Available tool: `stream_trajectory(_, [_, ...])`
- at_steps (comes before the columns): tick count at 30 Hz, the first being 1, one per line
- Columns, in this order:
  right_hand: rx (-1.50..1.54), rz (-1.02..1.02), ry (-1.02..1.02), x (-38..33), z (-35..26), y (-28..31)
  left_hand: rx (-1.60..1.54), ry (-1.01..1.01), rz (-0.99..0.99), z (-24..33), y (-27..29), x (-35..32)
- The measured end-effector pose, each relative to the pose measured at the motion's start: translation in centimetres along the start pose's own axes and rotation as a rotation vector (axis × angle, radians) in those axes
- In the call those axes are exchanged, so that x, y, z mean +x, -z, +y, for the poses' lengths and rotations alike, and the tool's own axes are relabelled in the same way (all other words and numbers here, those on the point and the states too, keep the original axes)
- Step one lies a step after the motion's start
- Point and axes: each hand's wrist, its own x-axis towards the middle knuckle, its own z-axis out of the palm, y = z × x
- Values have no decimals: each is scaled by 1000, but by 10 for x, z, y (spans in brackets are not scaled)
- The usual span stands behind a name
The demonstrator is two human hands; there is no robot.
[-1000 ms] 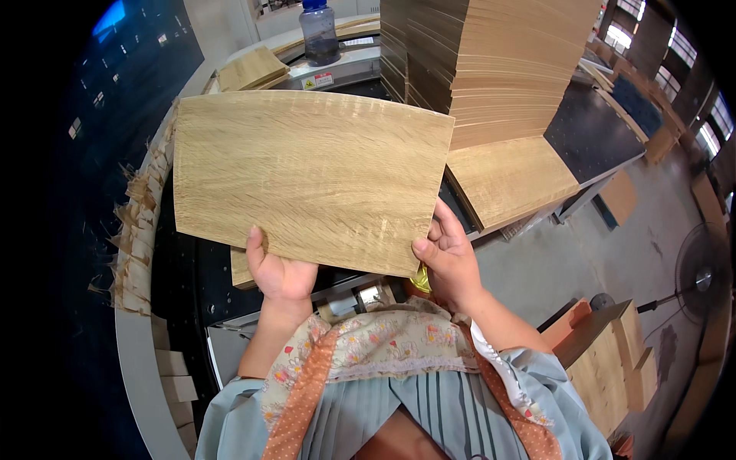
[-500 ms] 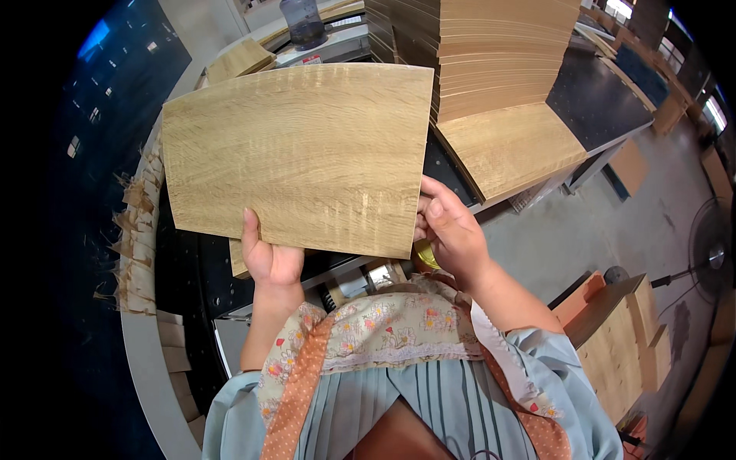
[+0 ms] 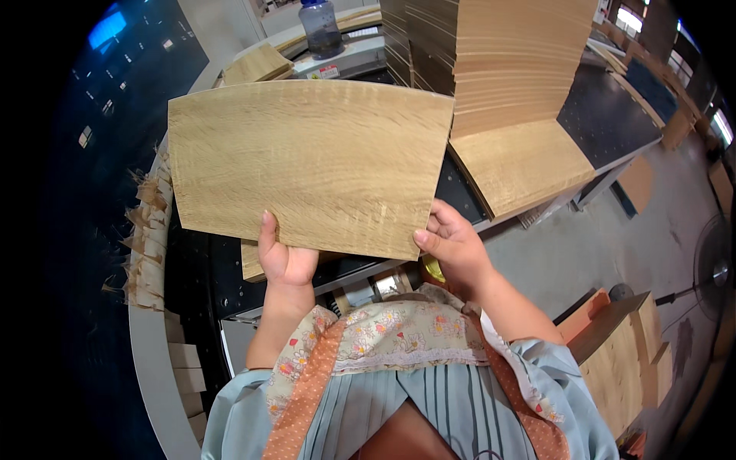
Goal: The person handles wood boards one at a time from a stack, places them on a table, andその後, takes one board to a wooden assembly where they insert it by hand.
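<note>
A flat light-brown wood-grain board (image 3: pixel 307 165) is held up in front of me, tilted so its broad face shows. My left hand (image 3: pixel 287 257) grips its lower edge, with the thumb on the face and the other fingers hidden behind. At the lower right corner my right hand (image 3: pixel 454 244) pinches the board, its thumb on the face near the edge. Partly covered below the board, another wooden piece (image 3: pixel 251 262) lies on the dark worktable (image 3: pixel 230 295).
To the right, a tall stack of brown boards (image 3: pixel 517 69) rises behind a wood-grain board (image 3: pixel 525 165) on the table. A blue water bottle (image 3: pixel 320 31) stands at the back. Frayed edging strips (image 3: pixel 146 245) line the left; a fan (image 3: pixel 717 270) and wooden panels (image 3: pixel 625 368) are right.
The right thumb has come down onto the board's face at its lower right corner; before, it was beside the edge. The whole view has shifted slightly.
</note>
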Motion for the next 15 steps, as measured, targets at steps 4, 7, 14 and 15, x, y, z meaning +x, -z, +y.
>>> stream_trajectory(4, [-9,-15,28,-2,3,1,10,11,-107,2,0,-1])
stream_trajectory(7, [-24,-34,27,-3,1,-1,-3,19,-152,4,3,-2])
stream_trajectory(14, [-30,-89,26,-5,8,1,9,-5,-137,9,2,-6])
stream_trajectory(15, [-37,-91,27,-6,8,1,14,-4,-146,10,1,-6])
